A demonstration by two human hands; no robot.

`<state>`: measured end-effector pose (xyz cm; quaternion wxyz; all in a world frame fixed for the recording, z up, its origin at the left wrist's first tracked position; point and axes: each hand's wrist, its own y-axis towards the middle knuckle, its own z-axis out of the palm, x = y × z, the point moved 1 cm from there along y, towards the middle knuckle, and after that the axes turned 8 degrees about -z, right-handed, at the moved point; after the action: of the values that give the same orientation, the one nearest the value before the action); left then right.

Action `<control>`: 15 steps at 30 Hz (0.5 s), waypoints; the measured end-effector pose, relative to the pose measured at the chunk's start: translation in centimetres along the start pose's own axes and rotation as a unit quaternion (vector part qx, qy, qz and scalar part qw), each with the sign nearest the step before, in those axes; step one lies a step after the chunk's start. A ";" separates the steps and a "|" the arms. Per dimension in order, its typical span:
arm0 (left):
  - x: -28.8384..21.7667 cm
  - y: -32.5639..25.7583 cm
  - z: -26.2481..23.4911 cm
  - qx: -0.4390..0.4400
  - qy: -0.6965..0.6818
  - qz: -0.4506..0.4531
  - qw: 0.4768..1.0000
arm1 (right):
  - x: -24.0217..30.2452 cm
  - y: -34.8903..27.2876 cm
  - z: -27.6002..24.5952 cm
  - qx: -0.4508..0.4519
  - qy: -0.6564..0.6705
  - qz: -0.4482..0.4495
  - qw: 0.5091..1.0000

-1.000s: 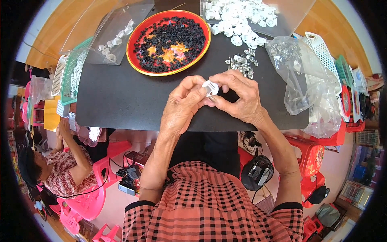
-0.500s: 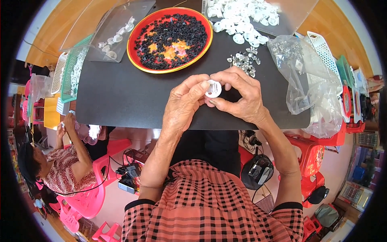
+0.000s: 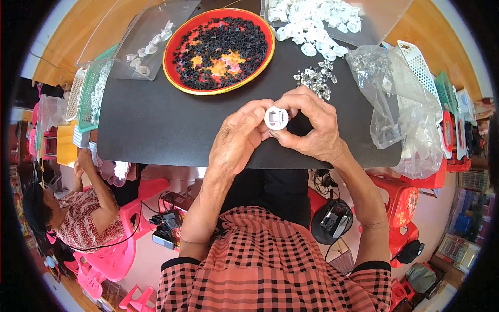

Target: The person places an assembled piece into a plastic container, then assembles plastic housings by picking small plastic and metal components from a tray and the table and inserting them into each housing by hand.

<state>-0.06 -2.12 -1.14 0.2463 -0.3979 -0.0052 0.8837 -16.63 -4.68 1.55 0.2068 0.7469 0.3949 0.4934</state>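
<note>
A white round piece [image 3: 276, 118] is gripped mid-frame, in a closed pinch, by the left hand [image 3: 236, 136] and right hand [image 3: 315, 127]; whether it is finished cannot be told. Loose white pieces [image 3: 309, 49] are left heaped at upper right; few similar pieces [image 3: 151, 49] are laid in the upper-left tray [image 3: 125, 69].

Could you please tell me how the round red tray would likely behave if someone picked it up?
The round red tray would probably stay stiff, judging by its even, rounded rim. The small black pieces look loose, so they might slide if it tilted.
</note>
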 end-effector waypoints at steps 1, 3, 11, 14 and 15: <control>0.1 0.0 -0.1 -0.007 0.003 0.000 1.000 | 0.0 0.0 0.0 0.001 0.001 0.000 1.000; 0.1 0.0 -0.1 -0.014 0.007 0.000 1.000 | 0.1 0.1 0.0 0.001 0.005 -0.001 1.000; -0.3 -0.2 0.0 0.004 -0.059 -0.010 0.998 | 0.3 0.3 -0.3 0.021 0.009 0.008 1.000; -0.2 -0.1 -0.2 0.008 -0.060 0.001 0.998 | 0.5 0.3 -0.1 0.013 0.003 0.011 1.000; -0.2 0.0 -0.2 0.008 -0.059 0.002 0.998 | 0.4 0.3 -0.1 -0.004 0.003 0.014 1.000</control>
<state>0.16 -2.21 -1.12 0.2472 -0.3426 -0.0118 0.9063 -16.54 -4.53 2.07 0.2020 0.7499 0.3829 0.5003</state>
